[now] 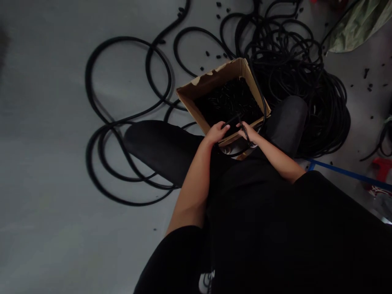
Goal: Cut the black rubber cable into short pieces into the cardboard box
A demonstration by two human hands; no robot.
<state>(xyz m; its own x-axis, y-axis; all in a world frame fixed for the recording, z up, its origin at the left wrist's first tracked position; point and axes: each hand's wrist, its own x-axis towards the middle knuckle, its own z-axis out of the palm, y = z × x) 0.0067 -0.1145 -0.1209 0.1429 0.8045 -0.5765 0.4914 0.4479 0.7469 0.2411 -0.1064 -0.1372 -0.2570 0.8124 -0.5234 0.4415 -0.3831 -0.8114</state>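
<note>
Landmark: a brown corrugated cardboard box (211,77) with a torn top edge is sitting on the floor between the person's knees.
Left hand: the left hand (218,132) is resting at the box's near rim, fingers curled toward the cable; I cannot tell whether they are gripping it firmly.
Right hand: the right hand (247,131) is closed, pinching a thin black rubber cable (235,120) just above the box's near rim.
Cable: the thin black rubber cable is stretching between both hands, directly over the box's opening.
Box contents: a mass of short black rubber pieces (229,102) is filling the box.
Legs: black trouser legs (159,147) are spreading to either side of the box, touching its sides.
Floor, behind the box: a large tangled heap of black rubber cable (330,122) is lying just beyond the box and toward the right knee.
Floor, left of the box: wide loops of black rubber hose (101,73) are sprawling across the grey concrete floor (55,122).
Floor, right of the box: small black offcuts (366,73) are lying scattered well apart from it.
Far corner, beyond the box: a crumpled grey-green plastic bag (355,26) is lying on the floor.
Right of the box: a blue strip (346,171) and a red object (381,169) are sitting near the frame's edge.
</note>
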